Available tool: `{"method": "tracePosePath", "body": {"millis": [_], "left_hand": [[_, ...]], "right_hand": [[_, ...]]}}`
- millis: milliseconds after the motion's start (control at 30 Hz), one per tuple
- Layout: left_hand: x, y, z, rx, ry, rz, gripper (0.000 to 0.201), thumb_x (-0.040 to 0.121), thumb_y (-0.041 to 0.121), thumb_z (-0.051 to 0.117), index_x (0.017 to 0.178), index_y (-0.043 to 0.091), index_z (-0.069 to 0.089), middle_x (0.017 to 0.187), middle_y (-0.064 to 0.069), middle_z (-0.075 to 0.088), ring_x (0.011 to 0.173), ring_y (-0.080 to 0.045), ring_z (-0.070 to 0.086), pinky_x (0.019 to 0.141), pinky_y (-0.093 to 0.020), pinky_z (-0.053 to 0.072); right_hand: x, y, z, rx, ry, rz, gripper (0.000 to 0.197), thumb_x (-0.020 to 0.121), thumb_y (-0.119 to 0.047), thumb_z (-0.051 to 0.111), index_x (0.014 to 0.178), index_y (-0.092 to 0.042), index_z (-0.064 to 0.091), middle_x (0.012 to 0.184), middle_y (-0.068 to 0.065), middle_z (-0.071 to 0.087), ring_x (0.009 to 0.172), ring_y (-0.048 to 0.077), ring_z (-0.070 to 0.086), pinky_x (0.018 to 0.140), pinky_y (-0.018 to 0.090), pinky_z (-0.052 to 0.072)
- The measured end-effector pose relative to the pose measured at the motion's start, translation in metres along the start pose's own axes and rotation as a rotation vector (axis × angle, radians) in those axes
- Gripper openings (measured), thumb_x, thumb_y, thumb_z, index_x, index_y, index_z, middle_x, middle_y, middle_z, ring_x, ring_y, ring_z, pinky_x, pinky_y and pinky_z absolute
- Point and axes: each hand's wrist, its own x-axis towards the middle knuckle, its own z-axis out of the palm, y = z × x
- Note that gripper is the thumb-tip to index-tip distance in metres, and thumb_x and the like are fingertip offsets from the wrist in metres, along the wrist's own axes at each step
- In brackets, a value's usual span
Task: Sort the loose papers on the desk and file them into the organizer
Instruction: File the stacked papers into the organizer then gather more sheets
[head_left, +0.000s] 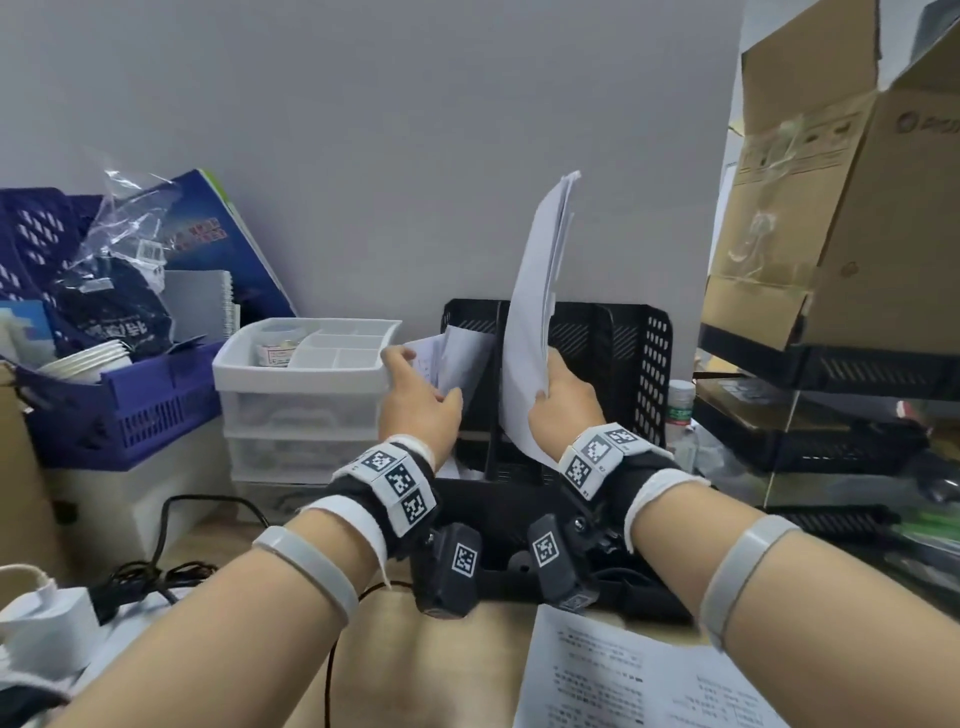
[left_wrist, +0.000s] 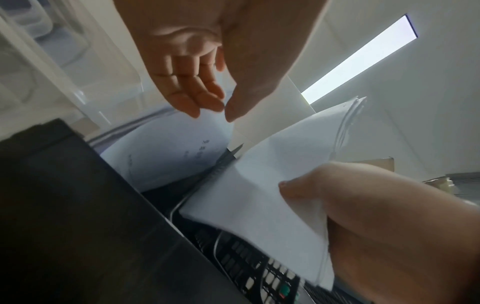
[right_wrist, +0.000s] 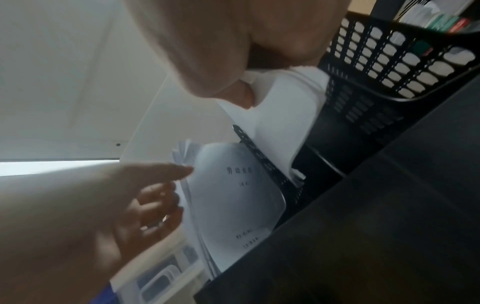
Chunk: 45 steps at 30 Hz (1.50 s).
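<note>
A black mesh organizer (head_left: 628, 353) with upright dividers stands against the wall. My right hand (head_left: 550, 387) grips a stack of white papers (head_left: 540, 280) by its lower part. The stack stands nearly upright, its bottom edge down in the middle compartment. The right wrist view shows the thumb (right_wrist: 233, 88) pressed on that stack (right_wrist: 285, 115). My left hand (head_left: 421, 374) is open at the left compartment, its straight fingers (right_wrist: 161, 191) resting against the printed papers filed there (right_wrist: 231, 195). From the left wrist, those filed papers (left_wrist: 168, 156) lean behind the divider, beside the held stack (left_wrist: 272, 185).
A printed sheet (head_left: 623, 675) lies on the desk near me. A white drawer unit (head_left: 306, 374) and a blue basket (head_left: 119, 410) stand to the left, black stacked trays (head_left: 831, 364) and a cardboard box (head_left: 841, 197) to the right. Cables (head_left: 156, 571) run at the lower left.
</note>
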Motion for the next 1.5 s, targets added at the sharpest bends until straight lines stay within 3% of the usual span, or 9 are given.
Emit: {"method": "tracePosePath", "body": {"millis": [133, 333, 500, 667, 767, 1033, 1200, 1400, 1500], "left_hand": [[0.009, -0.002, -0.008, 0.02, 0.062, -0.025, 0.052, 0.086, 0.023, 0.072, 0.114, 0.021, 0.027, 0.081, -0.003, 0.058, 0.08, -0.036, 0.066, 0.081, -0.042, 0.055], [0.014, -0.011, -0.012, 0.213, 0.072, -0.09, 0.084, 0.072, 0.044, 0.084, 0.133, 0.015, 0.035, 0.13, -0.015, 0.051, 0.113, -0.035, 0.058, 0.086, -0.04, 0.047], [0.024, -0.024, -0.003, 0.399, -0.103, -0.044, 0.029, 0.097, 0.044, 0.053, 0.095, 0.017, 0.062, 0.103, -0.012, 0.069, 0.104, -0.039, 0.065, 0.081, -0.035, 0.045], [0.031, -0.02, 0.001, 0.296, 0.001, 0.0, 0.027, 0.101, 0.031, 0.048, 0.111, 0.013, 0.066, 0.11, -0.02, 0.071, 0.105, -0.043, 0.065, 0.088, -0.039, 0.048], [0.036, -0.012, 0.003, 0.174, 0.08, 0.042, 0.029, 0.103, 0.024, 0.047, 0.119, 0.008, 0.065, 0.112, -0.021, 0.071, 0.106, -0.04, 0.065, 0.088, -0.037, 0.048], [0.03, -0.027, 0.016, 0.155, 0.045, -0.023, 0.034, 0.106, 0.027, 0.04, 0.128, 0.009, 0.057, 0.124, -0.022, 0.067, 0.115, -0.043, 0.061, 0.095, -0.041, 0.046], [0.029, -0.034, 0.017, 0.186, -0.11, -0.105, 0.016, 0.101, 0.025, 0.05, 0.104, 0.013, 0.041, 0.119, -0.02, 0.06, 0.106, -0.039, 0.059, 0.085, -0.038, 0.044], [0.002, -0.031, 0.007, 0.127, -0.059, -0.06, 0.038, 0.086, 0.026, 0.07, 0.099, 0.012, 0.037, 0.101, -0.01, 0.052, 0.095, -0.033, 0.057, 0.085, -0.038, 0.049], [-0.024, -0.031, 0.004, 0.177, -0.158, -0.145, 0.036, 0.085, 0.035, 0.071, 0.09, 0.015, 0.042, 0.089, -0.007, 0.055, 0.088, -0.033, 0.062, 0.087, -0.042, 0.056]], "right_hand": [[0.007, 0.006, 0.018, -0.044, 0.04, 0.059, 0.072, 0.089, -0.003, 0.043, 0.148, -0.039, 0.022, 0.096, 0.009, 0.058, 0.08, 0.03, 0.056, 0.071, 0.036, 0.048], [0.011, 0.02, 0.037, -0.07, 0.049, 0.126, 0.072, 0.089, -0.007, 0.046, 0.146, -0.042, 0.021, 0.09, 0.005, 0.052, 0.09, 0.034, 0.061, 0.08, 0.04, 0.05], [0.026, 0.021, 0.05, -0.044, 0.035, 0.06, 0.072, 0.089, -0.001, 0.046, 0.148, -0.034, 0.023, 0.098, 0.005, 0.06, 0.081, 0.026, 0.06, 0.074, 0.038, 0.055], [0.028, 0.031, 0.068, -0.268, -0.107, 0.058, 0.055, 0.085, -0.009, 0.054, 0.136, -0.013, 0.031, 0.121, 0.014, 0.055, 0.091, 0.029, 0.058, 0.068, 0.036, 0.043], [0.028, 0.032, 0.074, -0.312, -0.19, 0.029, 0.065, 0.081, -0.011, 0.058, 0.139, -0.013, 0.027, 0.13, 0.016, 0.046, 0.112, 0.035, 0.056, 0.083, 0.042, 0.05], [0.025, 0.036, 0.071, -0.414, -0.224, -0.008, 0.054, 0.083, -0.028, 0.056, 0.131, -0.009, 0.042, 0.118, 0.012, 0.051, 0.108, 0.034, 0.056, 0.09, 0.045, 0.05], [0.028, 0.04, 0.066, -0.399, -0.265, 0.028, 0.043, 0.075, -0.052, 0.057, 0.099, -0.017, 0.059, 0.102, 0.004, 0.063, 0.089, 0.027, 0.063, 0.086, 0.043, 0.053], [0.009, 0.045, 0.053, -0.389, -0.227, -0.022, 0.083, 0.063, -0.069, 0.066, 0.126, -0.019, 0.046, 0.119, 0.003, 0.061, 0.112, 0.027, 0.059, 0.097, 0.051, 0.046], [-0.015, 0.051, 0.034, -0.342, -0.124, -0.094, 0.069, 0.065, -0.065, 0.068, 0.112, -0.021, 0.046, 0.11, -0.001, 0.06, 0.103, 0.023, 0.058, 0.089, 0.046, 0.048]]}}
